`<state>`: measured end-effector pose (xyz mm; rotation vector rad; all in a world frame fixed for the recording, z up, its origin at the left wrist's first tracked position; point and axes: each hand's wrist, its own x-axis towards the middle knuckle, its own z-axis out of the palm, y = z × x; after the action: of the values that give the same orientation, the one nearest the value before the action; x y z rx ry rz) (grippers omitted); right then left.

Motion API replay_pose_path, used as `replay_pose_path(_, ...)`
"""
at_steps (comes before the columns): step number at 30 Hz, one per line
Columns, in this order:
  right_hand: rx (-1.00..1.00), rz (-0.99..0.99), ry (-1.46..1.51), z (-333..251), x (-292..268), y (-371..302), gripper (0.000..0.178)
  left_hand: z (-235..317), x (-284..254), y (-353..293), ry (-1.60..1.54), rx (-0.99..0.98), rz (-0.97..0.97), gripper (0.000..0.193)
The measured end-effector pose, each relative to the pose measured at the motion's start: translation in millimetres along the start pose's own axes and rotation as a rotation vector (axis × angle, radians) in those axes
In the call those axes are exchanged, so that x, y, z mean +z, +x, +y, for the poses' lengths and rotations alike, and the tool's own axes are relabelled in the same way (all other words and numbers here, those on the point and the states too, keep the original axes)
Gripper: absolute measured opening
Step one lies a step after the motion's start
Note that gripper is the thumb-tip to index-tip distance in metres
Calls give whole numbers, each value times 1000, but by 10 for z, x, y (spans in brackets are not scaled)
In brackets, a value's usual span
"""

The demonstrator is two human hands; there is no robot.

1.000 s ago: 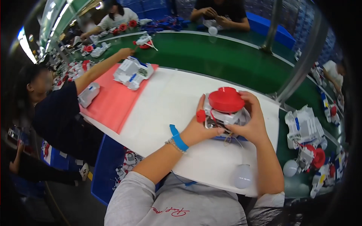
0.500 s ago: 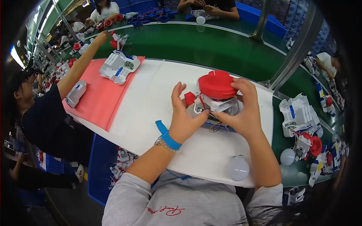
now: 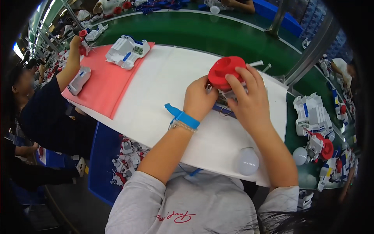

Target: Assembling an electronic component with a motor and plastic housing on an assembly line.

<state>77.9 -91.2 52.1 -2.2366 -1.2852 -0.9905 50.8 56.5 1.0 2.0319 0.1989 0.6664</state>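
Head view: we note a white worktop (image 3: pixel 159 97), a pink sheet (image 3: pixel 102 95) over its left end, a green surface (image 3: pixel 187 33) beyond, and a blue bin (image 3: pixel 102 160) low left. The red round part (image 3: pixel 224 73) sits toward the worktop's far right. Right hand (image 3: pixel 251 99) partly closed, fingertips on it; left hand (image 3: pixel 199 99) curled at its left edge, hold hidden from us. Earlier, the part stood more level; now we see its hollow face.

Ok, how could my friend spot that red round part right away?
Find the white tabletop in the middle. Toward its far edge, the left hand and right hand flank the red round part. No other red round part sits between those hands.
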Motion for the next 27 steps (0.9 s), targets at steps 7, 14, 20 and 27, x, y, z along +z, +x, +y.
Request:
replay_pose_path(7,45,-134,229,105,-108,86,65,-55,-33,22,-247,-194,-42,24)
replay_pose_path(14,-223,-7,194,-74,22,-199,49,-86,-38,-53,-211,7,-141,24)
replay_pose_path(20,-310,167,192,-204,75,-353,33,-256,-57,-77,-298,154,-312,43)
replay_pose_path(27,-23,238,426,54,-7,-316,48,-161,-132,-120,-402,65,-200,65)
